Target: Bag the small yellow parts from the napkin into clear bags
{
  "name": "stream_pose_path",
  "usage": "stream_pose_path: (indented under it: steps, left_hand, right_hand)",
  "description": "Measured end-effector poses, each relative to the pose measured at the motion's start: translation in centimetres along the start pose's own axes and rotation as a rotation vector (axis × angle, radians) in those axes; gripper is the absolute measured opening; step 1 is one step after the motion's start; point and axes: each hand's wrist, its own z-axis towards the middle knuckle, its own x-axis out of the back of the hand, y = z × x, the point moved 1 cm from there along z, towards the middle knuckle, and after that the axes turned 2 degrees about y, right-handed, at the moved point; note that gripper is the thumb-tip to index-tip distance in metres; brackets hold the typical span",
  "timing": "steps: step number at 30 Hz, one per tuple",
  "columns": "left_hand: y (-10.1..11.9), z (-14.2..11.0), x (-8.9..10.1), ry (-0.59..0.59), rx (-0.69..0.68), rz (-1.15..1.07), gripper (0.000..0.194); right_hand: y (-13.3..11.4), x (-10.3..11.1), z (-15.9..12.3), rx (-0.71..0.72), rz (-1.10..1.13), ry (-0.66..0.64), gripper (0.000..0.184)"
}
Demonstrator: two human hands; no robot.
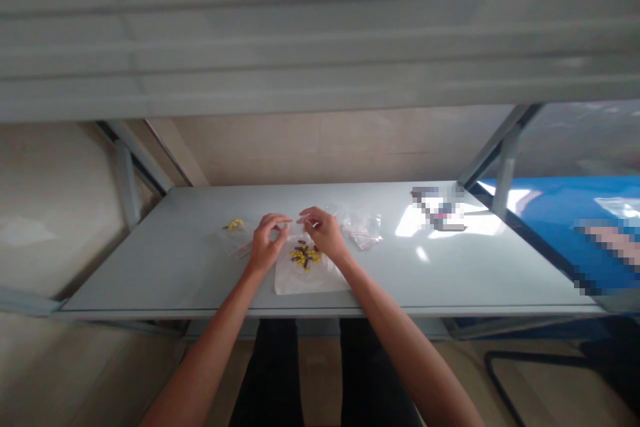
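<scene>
We hold our left hand (267, 245) and right hand (324, 232) close together above small yellow and dark parts (304, 255) on a white bag (311, 280), near the front edge of the bench (165, 273), seemingly to keep them within reach. Both sets of fingertips (285, 220) pinch inward, but we cannot tell what they grip. A clear zip bag (364, 230) lies just right.

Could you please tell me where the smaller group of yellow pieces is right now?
In the head view, the yellow pieces lie on the grey table, left of the left hand and the white sheet.

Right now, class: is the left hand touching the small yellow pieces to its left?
Apart: the head view shows a clear gap between the left hand and the small yellow pieces.
</scene>
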Motion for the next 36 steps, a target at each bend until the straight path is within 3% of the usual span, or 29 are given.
stream_pose_path:
  steps: [3, 8, 13, 19, 23, 26, 30, 36]
  left_hand:
    - [-1.3, 0.4, -0.1, 0.087, 0.182, -0.124, 0.046]
    - [-2.1, 0.6, -0.5, -0.052, 0.362, -0.351, 0.066]
    - [-1.3, 0.6, -0.1, 0.049, 0.383, -0.542, 0.060]
    - [-1.7, 0.7, 0.2, 0.214, 0.344, -0.511, 0.056]
    - [-1.6, 0.7, 0.1, 0.194, 0.294, -0.492, 0.054]
    - [-1.3, 0.7, 0.0, 0.183, 0.285, -0.489, 0.053]
    - [-1.1, 0.8, 0.1, 0.168, 0.320, -0.510, 0.049]
    - [-0.9, 0.8, 0.4, 0.176, 0.367, -0.598, 0.039]
  right_hand:
    - [-0.1, 0.4, 0.3, 0.018, 0.177, -0.040, 0.023]
    - [-0.1, 0.9, 0.4, -0.055, 0.326, -0.038, 0.040]
    - [0.2, 1.1, 0.4, -0.118, 0.382, 0.025, 0.031]
    - [0.3, 1.1, 0.5, -0.198, 0.279, -0.013, 0.022]
    - [0.5, 0.9, 0.3, -0.244, 0.201, -0.037, 0.026]
    - [0.9, 0.7, 0.2, -0.196, 0.101, -0.099, 0.034]
    - [1.5, 0.6, 0.2, -0.106, 0.068, -0.155, 0.021]
    - [1.6, 1.0, 0.4, -0.158, 0.161, -0.115, 0.019]
